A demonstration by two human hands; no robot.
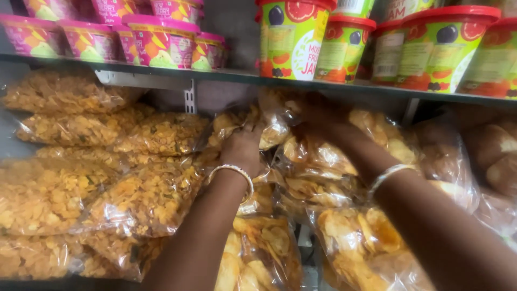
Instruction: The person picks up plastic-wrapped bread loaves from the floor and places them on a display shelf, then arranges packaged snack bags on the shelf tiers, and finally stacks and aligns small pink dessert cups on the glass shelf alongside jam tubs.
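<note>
Snack-mix bags (81,178) stacked left, chip bags (323,161) centre-right, bun bags (493,153) far right; tubs (161,37) on shelf (226,76) above left, jam tubs (293,37) above right.

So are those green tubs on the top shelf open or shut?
Shut. Each green tub wears a red lid seated on its rim, and they stand upright on the shelf above both hands.
</note>
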